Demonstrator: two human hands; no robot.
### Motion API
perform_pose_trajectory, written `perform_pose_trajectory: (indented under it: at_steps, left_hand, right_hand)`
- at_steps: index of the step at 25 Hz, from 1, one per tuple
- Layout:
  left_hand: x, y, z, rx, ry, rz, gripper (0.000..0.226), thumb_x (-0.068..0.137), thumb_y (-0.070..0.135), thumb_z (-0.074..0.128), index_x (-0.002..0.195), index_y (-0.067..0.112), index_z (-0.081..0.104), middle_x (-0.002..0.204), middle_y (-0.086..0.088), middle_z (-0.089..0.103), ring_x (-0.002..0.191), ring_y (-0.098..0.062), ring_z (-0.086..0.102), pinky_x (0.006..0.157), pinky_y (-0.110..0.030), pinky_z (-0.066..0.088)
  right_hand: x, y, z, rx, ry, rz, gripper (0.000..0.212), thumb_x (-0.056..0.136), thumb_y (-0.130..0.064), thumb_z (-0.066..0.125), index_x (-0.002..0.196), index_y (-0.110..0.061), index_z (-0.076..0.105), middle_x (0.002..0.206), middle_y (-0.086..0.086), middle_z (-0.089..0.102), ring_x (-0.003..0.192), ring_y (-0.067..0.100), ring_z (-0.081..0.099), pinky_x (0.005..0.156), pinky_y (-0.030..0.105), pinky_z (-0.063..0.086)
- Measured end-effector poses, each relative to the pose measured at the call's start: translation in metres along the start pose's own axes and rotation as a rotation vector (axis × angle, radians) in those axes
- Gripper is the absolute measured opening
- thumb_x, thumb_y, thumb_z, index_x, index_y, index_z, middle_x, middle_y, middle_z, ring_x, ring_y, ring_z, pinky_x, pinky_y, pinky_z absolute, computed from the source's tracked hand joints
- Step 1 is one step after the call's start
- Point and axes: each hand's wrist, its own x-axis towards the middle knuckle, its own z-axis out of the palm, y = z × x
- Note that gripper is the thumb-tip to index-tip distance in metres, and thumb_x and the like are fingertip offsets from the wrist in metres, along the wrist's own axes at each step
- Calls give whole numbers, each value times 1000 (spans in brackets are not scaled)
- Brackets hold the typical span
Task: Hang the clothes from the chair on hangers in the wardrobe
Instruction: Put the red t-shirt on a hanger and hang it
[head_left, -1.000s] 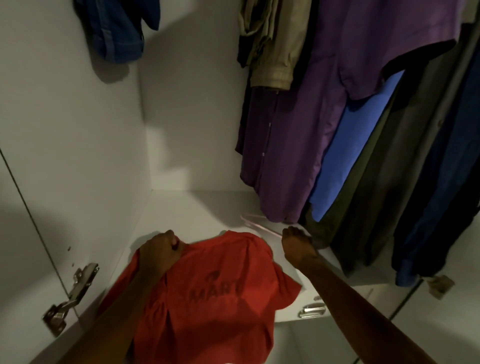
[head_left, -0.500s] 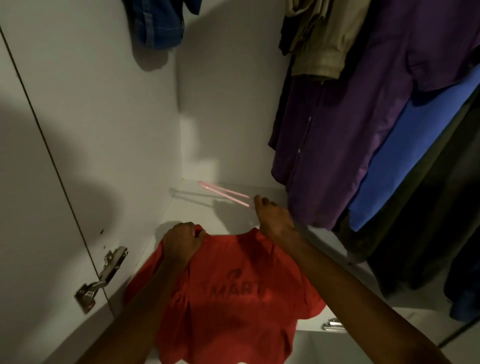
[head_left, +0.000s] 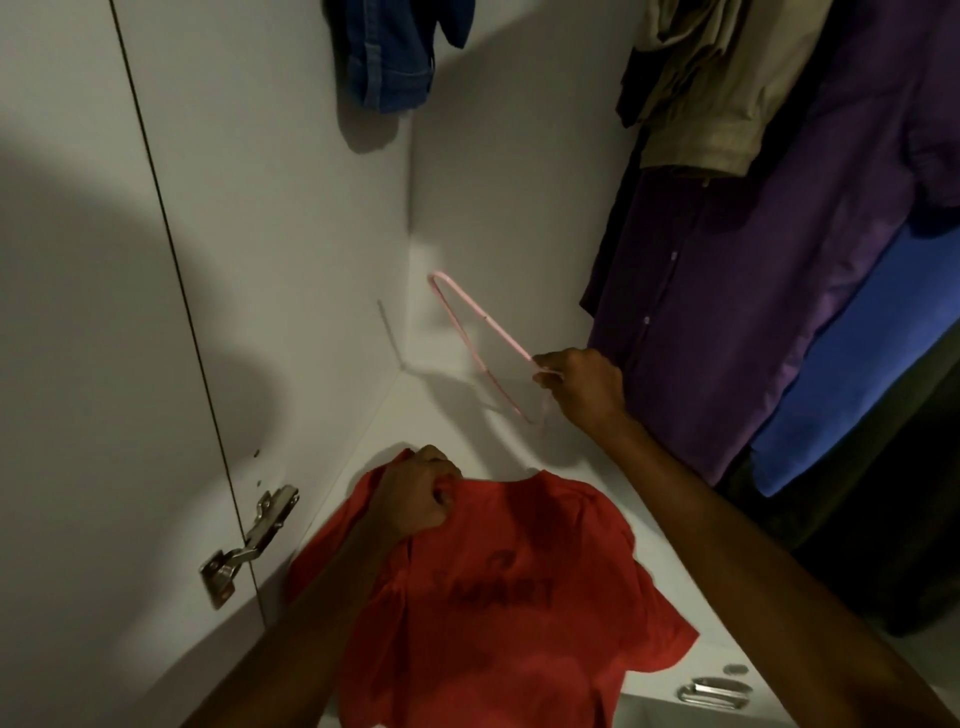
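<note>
My left hand (head_left: 415, 493) is bunched tight on the red T-shirt (head_left: 498, 613), fingers curled into the fabric near the collar at its upper left corner. The shirt is spread across the white wardrobe shelf (head_left: 467, 431) in front of me, dark lettering facing up, its lower part draping over the shelf's front edge toward me. My left forearm lies across the shirt's left side.

My right hand (head_left: 582, 387) is farther in and up to the right, well apart from the shirt, with the fingers closed around 1 pink hanger (head_left: 480, 340). I grip it at its near end; the rest of the thin frame slants away to the upper left, toward the back corner of the wardrobe, raised off the shelf so that it throws a shadow below. The hanger is not touching the shirt.

Just beside my right hand hangs a purple shirt (head_left: 727, 291), with a blue garment (head_left: 857, 374) behind it to the right and a beige garment (head_left: 706, 104) above. A pair of denim jeans (head_left: 389, 57) hangs at the top left. A metal hinge (head_left: 249, 545) sits on the left panel, beside the red T-shirt's left edge, and a metal handle (head_left: 714, 693) shows below the shelf at lower right.
</note>
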Motion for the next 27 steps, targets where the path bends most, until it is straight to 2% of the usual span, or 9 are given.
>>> perform_pose_trajectory:
  at_steps: [3, 6, 8, 12, 16, 20, 22, 25, 27]
  left_hand:
    - [1, 6, -5, -13, -9, 4, 15, 78, 24, 59, 92, 28, 64, 86, 10, 66, 75, -14, 62, 74, -31, 49]
    - [-3, 11, -9, -50, 76, -12, 16, 83, 20, 60, 97, 22, 55, 78, 11, 61, 70, -17, 60, 63, -27, 36]
    - [-4, 15, -13, -60, 137, -5, 17, 84, 18, 62, 99, 19, 55, 81, 11, 59, 74, -18, 60, 62, -28, 37]
    - [-6, 21, -19, -83, 222, 72, 17, 77, 16, 62, 93, 19, 57, 91, 7, 58, 80, -18, 59, 65, -33, 49]
    - [-8, 22, -18, -56, 251, 55, 16, 75, 18, 63, 91, 19, 61, 99, 7, 60, 86, -16, 63, 66, -33, 53]
    - [-9, 16, -11, -39, 254, 50, 14, 86, 19, 60, 96, 17, 68, 140, -6, 60, 119, -19, 62, 85, -29, 52]
    - [-9, 14, -11, -34, 277, 71, 13, 89, 15, 60, 99, 13, 69, 145, -10, 56, 125, -22, 59, 93, -30, 50]
    - [-11, 19, -13, -37, 302, 61, 14, 96, 15, 57, 106, 11, 65, 151, -9, 50, 131, -23, 54, 104, -31, 45]
    - [-11, 21, -13, -76, 330, 26, 14, 102, 16, 53, 110, 11, 63, 153, -7, 48, 137, -21, 49, 112, -33, 41]
  right_hand:
    - [9, 7, -7, 460, 31, -27, 19, 95, -20, 73, 112, -23, 79, 83, -3, 78, 60, 0, 65, 59, 28, 52]
    - [16, 12, -23, 739, -96, -113, 20, 90, -7, 75, 110, -9, 78, 96, 5, 79, 83, 6, 72, 77, 24, 54]
    - [20, 19, -32, 753, -167, -123, 21, 91, -7, 74, 111, -6, 78, 104, 7, 79, 91, 11, 71, 79, 22, 54]
    - [28, 29, -37, 816, -269, -93, 21, 90, -4, 73, 110, -9, 79, 101, 13, 79, 68, 13, 70, 58, 23, 51]
    - [41, 40, -39, 933, -270, -53, 22, 89, -4, 73, 111, 1, 77, 85, 9, 79, 38, 8, 39, 38, 21, 30]
    - [55, 46, -32, 835, -379, -56, 24, 89, -3, 73, 112, 4, 75, 81, 5, 78, 38, 5, 31, 38, 19, 25]
    - [60, 42, -20, 812, -458, -56, 23, 89, -2, 73, 111, 5, 75, 87, 5, 80, 41, 5, 32, 41, 18, 26]
    - [74, 40, -6, 800, -579, -55, 19, 87, -5, 75, 106, -4, 80, 98, 20, 77, 47, 11, 29, 44, 23, 20]
    - [91, 35, -8, 752, -702, -33, 20, 84, -7, 76, 104, -6, 81, 91, 22, 74, 46, 10, 28, 42, 22, 20]
